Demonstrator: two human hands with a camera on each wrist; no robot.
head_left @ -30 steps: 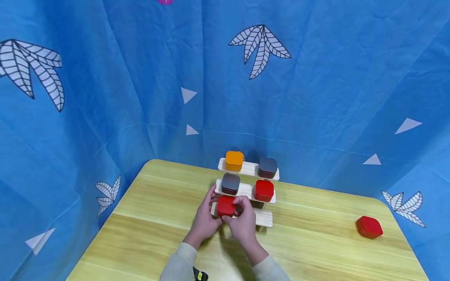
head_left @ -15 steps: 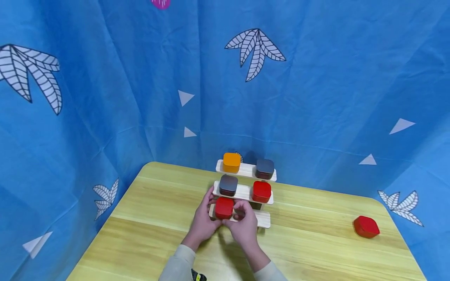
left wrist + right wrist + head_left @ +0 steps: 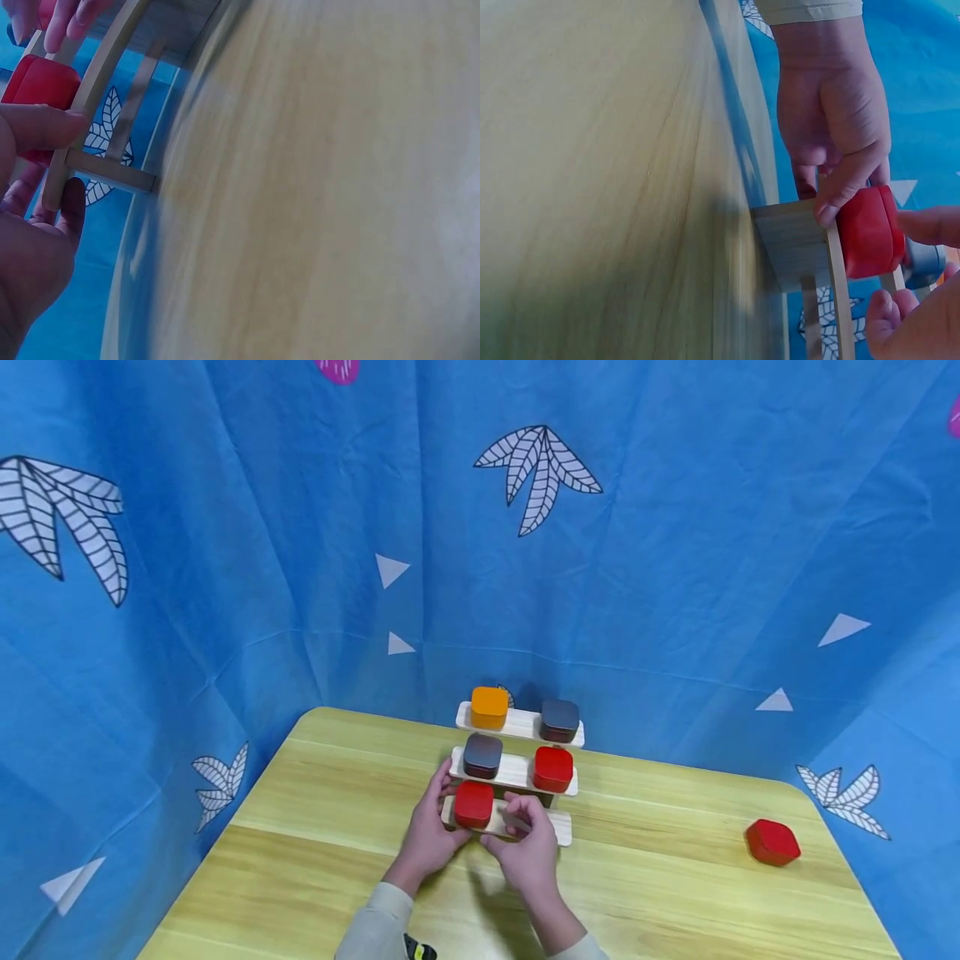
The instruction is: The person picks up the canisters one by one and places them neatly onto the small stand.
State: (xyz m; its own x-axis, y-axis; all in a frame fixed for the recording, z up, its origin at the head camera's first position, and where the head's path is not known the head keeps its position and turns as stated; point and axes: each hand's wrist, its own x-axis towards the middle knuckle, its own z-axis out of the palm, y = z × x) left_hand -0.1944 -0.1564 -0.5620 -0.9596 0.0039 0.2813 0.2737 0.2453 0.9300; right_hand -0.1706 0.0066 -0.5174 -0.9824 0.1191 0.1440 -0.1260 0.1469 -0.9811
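A red square tin-like box [image 3: 474,804] sits on the left part of the lowest step of a pale wooden three-step display stand [image 3: 516,771]. My left hand [image 3: 429,827] grips that step's left end, thumb at the front edge beside the box and fingers curled behind, as the left wrist view shows. Just right of the box is my right hand [image 3: 528,852], thumb and fingers apart with nothing between them. On the middle step stand a dark grey box [image 3: 482,755] and a second red box [image 3: 553,768]. An orange box [image 3: 489,707] and another dark box [image 3: 559,720] occupy the top step.
Another red box [image 3: 772,842] lies on the wooden table [image 3: 660,868], far to the right. Behind the table hangs a blue curtain [image 3: 675,568] with leaf prints, close to the back of the stand.
My right hand has let go of the red box on the lowest step and drawn slightly right. My left hand stays at the stand's left end. The head view has shifted slightly.
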